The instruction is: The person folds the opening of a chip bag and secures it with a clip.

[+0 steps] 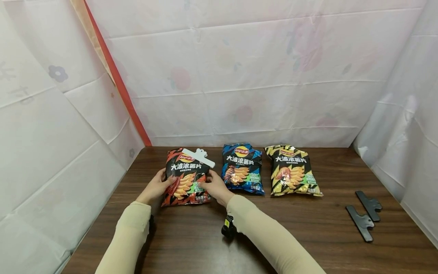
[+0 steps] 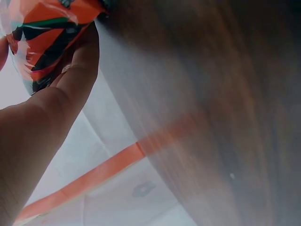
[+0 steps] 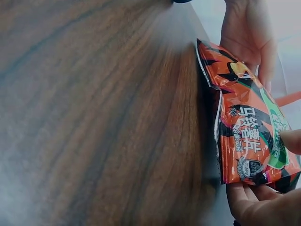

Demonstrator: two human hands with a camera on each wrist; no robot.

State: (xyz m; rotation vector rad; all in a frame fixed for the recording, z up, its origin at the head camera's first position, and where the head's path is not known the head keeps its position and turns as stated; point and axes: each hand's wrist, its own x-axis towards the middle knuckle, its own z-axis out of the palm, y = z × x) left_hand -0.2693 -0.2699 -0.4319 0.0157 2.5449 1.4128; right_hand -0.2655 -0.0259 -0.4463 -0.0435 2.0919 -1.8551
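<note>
Both hands grip a red and black chip bag (image 1: 183, 186) by its two sides, toward the left of the table in the head view. My left hand (image 1: 158, 187) has its thumb on the bag's front and its fingers round the left edge. On the opposite side my right hand (image 1: 216, 187) pinches the bag, thumb in front and fingers beneath, as the right wrist view shows at the bag's corner (image 3: 244, 150). A white bag clip (image 1: 199, 156) sits slanted across the bag's upper right corner. The left wrist view catches the bag's orange underside (image 2: 49, 35).
Right of the held bag lie a blue chip bag (image 1: 242, 169) and a yellow chip bag (image 1: 292, 171). Two dark clips, one farther back (image 1: 368, 205) and one nearer (image 1: 360, 223), lie at the table's right. White sheeting (image 1: 239, 76) hangs behind the wooden table (image 1: 191, 243).
</note>
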